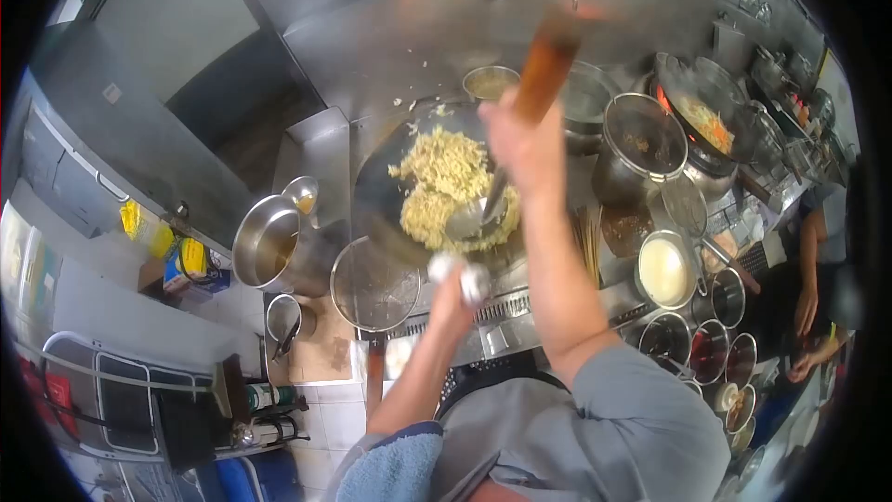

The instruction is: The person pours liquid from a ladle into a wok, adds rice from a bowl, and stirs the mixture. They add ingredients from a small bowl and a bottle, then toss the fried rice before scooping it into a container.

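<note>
Yellowish food, like fried rice or noodles [441, 167], fills a dark wok [376, 181] at the centre, some of it tossed above the rim. My right hand [522, 139] is wrapped round the wooden handle [545, 70] of a ladle, whose metal bowl [472, 220] rests in the food. At the wok's near edge, my left hand [452, 302] is closed round a white cloth [472, 284], apparently over the wok's handle, which is hidden. A round strainer [376, 284] lies just left of that hand.
A steel pot [267, 242] stands left of the wok. To the right are a strainer over a pot [646, 135], a container of pale liquid [664, 271] and a second wok with food [703, 125]. Another person's arm [808, 270] shows at the far right.
</note>
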The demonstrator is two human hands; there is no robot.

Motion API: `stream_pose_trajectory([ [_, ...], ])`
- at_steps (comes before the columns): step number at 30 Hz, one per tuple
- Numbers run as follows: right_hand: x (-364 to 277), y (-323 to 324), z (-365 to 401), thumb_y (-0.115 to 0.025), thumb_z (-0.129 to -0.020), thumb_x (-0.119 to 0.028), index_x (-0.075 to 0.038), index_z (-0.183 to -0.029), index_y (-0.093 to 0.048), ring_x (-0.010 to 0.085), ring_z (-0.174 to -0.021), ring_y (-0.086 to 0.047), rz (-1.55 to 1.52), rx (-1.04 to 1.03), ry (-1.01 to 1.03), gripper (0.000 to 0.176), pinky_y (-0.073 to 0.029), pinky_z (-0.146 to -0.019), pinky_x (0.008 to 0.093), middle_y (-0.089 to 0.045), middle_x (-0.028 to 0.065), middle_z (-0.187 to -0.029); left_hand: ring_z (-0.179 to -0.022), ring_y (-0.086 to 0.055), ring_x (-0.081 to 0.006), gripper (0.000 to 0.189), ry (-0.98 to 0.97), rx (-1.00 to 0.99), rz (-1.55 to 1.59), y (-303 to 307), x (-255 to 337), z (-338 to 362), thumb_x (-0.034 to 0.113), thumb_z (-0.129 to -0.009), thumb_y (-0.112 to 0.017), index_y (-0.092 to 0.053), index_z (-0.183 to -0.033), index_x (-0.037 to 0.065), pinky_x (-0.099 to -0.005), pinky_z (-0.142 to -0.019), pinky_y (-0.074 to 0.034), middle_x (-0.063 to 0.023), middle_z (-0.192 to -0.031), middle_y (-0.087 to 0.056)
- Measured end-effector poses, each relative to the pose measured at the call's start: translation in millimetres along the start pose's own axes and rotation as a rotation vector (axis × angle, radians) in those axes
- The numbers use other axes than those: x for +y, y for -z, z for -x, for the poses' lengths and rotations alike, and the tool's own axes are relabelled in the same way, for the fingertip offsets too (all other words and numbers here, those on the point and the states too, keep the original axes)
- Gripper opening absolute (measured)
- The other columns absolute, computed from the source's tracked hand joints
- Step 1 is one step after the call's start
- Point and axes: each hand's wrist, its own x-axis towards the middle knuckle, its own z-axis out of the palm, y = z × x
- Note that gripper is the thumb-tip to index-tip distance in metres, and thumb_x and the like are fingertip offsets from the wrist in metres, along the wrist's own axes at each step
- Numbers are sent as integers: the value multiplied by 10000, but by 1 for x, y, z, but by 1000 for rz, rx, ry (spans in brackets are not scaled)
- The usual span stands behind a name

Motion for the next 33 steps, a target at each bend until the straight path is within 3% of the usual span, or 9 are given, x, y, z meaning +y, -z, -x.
stream_pose_trajectory([
  [1,31,-12,24,-603,-770,-62,-59,-704,-548,112,-451,-397,92,86,232,86,-350,-452,258,-383,-41,-500,-802,-610,-190,194,-162,-35,-250,-2,6,-5,189,-911,-469,-475,-1070,78,-365,-652,-511,-71,-847,-608],
  [2,45,-19,28,-605,-767,-90,-24,-703,-571,124,-516,-433,166,67,73,98,-374,-503,288,-430,-13,-520,-794,-607,-192,199,-332,-30,-494,-5,11,-10,193,-910,-465,-479,-1067,71,-364,-649,-503,-82,-843,-607],
  [3,56,-27,11,-604,-760,-90,-20,-672,-554,123,-517,-443,224,58,58,123,-371,-498,307,-450,6,-524,-809,-607,-201,212,-64,-10,-11,-1,3,-19,180,-904,-463,-473,-1088,75,-367,-668,-499,-83,-871,-609],
  [5,49,-34,-49,-603,-752,-108,-10,-629,-517,144,-498,-459,270,48,56,179,-366,-486,339,-486,59,-527,-902,-570,-206,311,32,88,34,8,-25,36,157,-879,-468,-450,-1189,132,-381,-663,-475,-73,-1032,-567],
  [7,-2,-35,-97,-606,-774,-119,-61,-568,-459,116,-401,-427,57,20,-41,260,-329,-391,292,-460,12,-498,-852,-591,-200,300,-6,7,-27,-4,-22,88,170,-884,-478,-420,-1175,217,-358,-623,-481,-78,-1022,-568],
  [11,-75,-44,-123,-562,-788,-109,-120,-582,-439,86,-317,-340,-168,-72,49,240,-277,-307,267,-363,-45,-444,-757,-610,-190,176,-79,89,96,-11,28,9,203,-899,-485,-472,-1046,107,-328,-578,-489,-80,-872,-595],
  [17,103,-25,-21,-622,-771,-51,-87,-627,-495,78,-374,-402,-171,-184,-155,196,-290,-347,251,-434,-37,-481,-794,-572,-169,187,-32,62,-108,24,24,-79,276,-828,-539,-548,-950,136,-364,-666,-447,-24,-858,-609],
  [29,94,-16,-96,-592,-785,-14,-96,-569,-410,89,-361,-334,-70,-126,-31,294,-235,-352,250,-371,-18,-473,-659,-534,-111,244,285,-124,-200,41,36,-84,421,-833,-537,-579,-925,199,-269,-507,-411,35,-756,-577],
  [33,90,-13,-109,-568,-793,-97,-130,-631,-381,78,-314,-326,-162,-74,36,250,-245,-299,249,-343,-50,-446,-685,-531,-106,240,127,-124,-322,47,24,-90,426,-827,-539,-577,-922,209,-279,-532,-419,41,-762,-572],
])
